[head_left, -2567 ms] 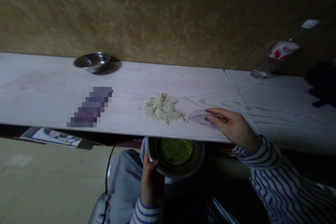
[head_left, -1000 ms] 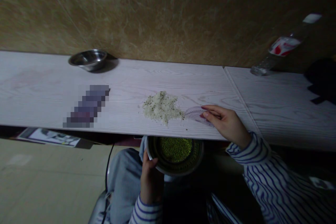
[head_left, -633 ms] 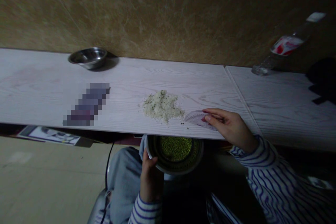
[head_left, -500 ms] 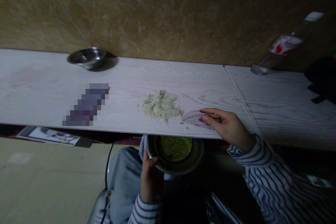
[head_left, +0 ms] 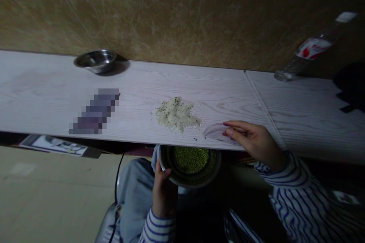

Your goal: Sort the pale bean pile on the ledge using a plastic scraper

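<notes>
A clear protractor (head_left: pixel 214 131) is pinched in my right hand (head_left: pixel 251 136), its curved edge pointing left over the tabletop. Left of it lies a loose heap of white rice (head_left: pixel 177 114) mixed with dark green beans; a few single beans sit near the table's front edge. Below that edge, my left hand (head_left: pixel 164 190) grips the left rim of a metal bowl (head_left: pixel 209 180). Inside the bowl is a layer of green mung beans (head_left: pixel 191 159). My left thumb rests on the rim, while the other fingers are mostly hidden under it.
A second steel bowl (head_left: pixel 97 60) stands at the back left near the wall. In front of it lies a pixelated flat object (head_left: pixel 95 112). A clear plastic bottle (head_left: pixel 309 50) stands at the back right, beside a dark object (head_left: pixel 350 85).
My right hand has moved slightly right with the protractor, away from the rice heap. My left hand and the bowl stay about where they were. The view has shifted a little.
</notes>
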{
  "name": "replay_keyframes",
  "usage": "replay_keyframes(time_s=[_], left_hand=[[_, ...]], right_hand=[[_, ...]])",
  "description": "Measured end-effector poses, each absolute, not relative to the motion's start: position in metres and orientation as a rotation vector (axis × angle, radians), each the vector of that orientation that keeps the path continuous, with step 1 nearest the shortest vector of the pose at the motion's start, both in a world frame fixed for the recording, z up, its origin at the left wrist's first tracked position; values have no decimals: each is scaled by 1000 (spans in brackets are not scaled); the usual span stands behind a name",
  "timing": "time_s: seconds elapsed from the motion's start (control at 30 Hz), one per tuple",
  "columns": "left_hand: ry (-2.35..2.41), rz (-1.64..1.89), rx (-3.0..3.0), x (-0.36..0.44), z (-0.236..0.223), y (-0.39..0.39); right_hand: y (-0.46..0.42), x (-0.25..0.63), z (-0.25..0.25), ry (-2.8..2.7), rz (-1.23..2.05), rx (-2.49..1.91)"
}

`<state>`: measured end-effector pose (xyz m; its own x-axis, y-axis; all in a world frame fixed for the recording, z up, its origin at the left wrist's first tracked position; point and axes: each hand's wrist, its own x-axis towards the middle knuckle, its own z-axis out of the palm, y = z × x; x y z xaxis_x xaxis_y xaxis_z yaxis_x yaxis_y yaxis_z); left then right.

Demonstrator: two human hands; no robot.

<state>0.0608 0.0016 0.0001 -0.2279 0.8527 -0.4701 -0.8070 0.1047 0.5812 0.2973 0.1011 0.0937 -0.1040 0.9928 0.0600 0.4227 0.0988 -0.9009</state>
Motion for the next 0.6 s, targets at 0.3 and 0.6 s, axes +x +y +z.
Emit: replay_keyframes(time_s=[0.3,0.6], left_hand=[[933,1541,67,62,3,1],[926,1540,79,63,4,2]], right_hand=[[95,296,89,-1639,953,-1451],[101,285,90,-1687,943,-1408]])
